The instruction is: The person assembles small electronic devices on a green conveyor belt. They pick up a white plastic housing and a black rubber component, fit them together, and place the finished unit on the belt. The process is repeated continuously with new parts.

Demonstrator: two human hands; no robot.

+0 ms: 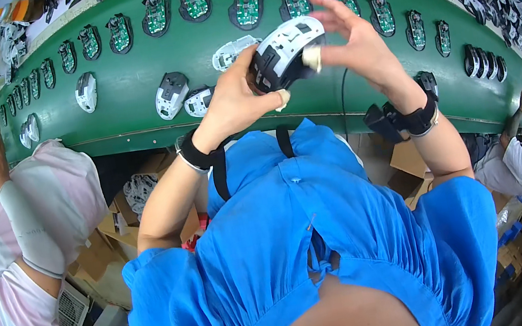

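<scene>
My left hand (233,101) grips a white-and-black computer mouse (290,44) by its left end, lifted over the green belt and tilted. My right hand (363,47) is just right of the mouse with its fingers spread and slightly blurred. Its thumb, in a pale finger cot, is close to the mouse's edge; whether it touches cannot be made out. Another pale cot covers my left thumb. Behind the held mouse lies a white mouse shell (229,52), partly hidden. Two more white-and-grey mouse parts (172,96) (198,102) rest left of my left hand.
Several mouse bases with green circuit boards (246,6) line the green belt (121,83). Dark mouse parts (484,62) stand in a group at the right. Black and white parts are heaped on the far ledge. Co-workers sit left (41,223) and right (519,163). A black cable (342,96) hangs near my right wrist.
</scene>
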